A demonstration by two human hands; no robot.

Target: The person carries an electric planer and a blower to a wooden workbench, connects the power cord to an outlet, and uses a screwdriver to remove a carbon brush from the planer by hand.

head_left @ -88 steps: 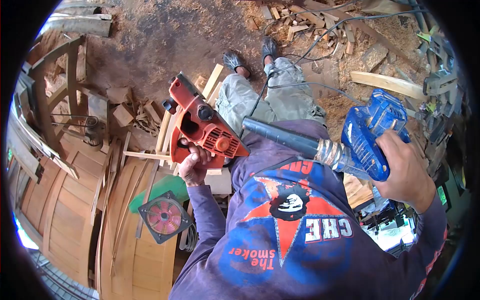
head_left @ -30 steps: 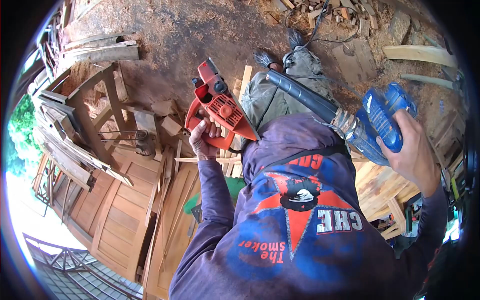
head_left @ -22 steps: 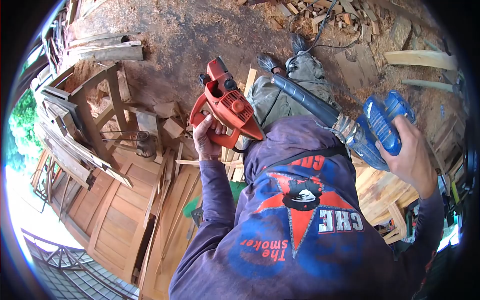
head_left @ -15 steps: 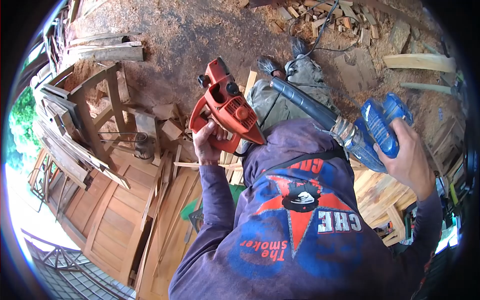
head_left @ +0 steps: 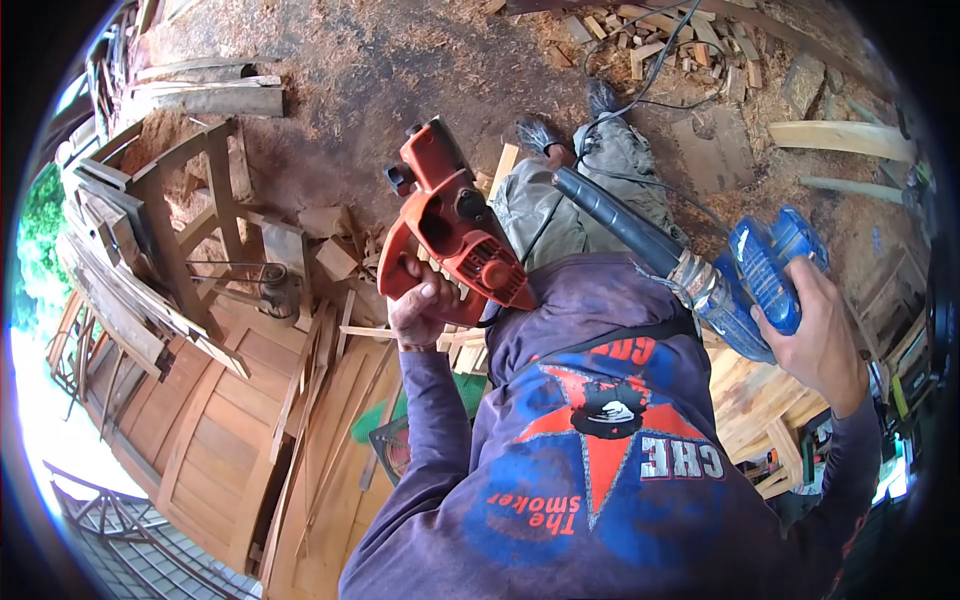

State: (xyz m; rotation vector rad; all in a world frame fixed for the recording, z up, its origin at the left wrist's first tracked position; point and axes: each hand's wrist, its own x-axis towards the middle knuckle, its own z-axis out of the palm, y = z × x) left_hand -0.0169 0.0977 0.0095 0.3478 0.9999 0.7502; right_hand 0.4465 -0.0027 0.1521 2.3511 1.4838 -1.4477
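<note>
Red planer: while the left hand clamps it, it sits tilted just beside the shirt.
Blue blower: gripped by the right hand, its black nozzle angled in front of the trousers.
Hands: 2, well apart, each clamped on 1 tool.
Floor: strewn with shavings.

The orange planer, with dark knobs and a vented side, is held up at a slant. To its right, the scuffed blue blower is held up, its long black nozzle slanting.
</note>
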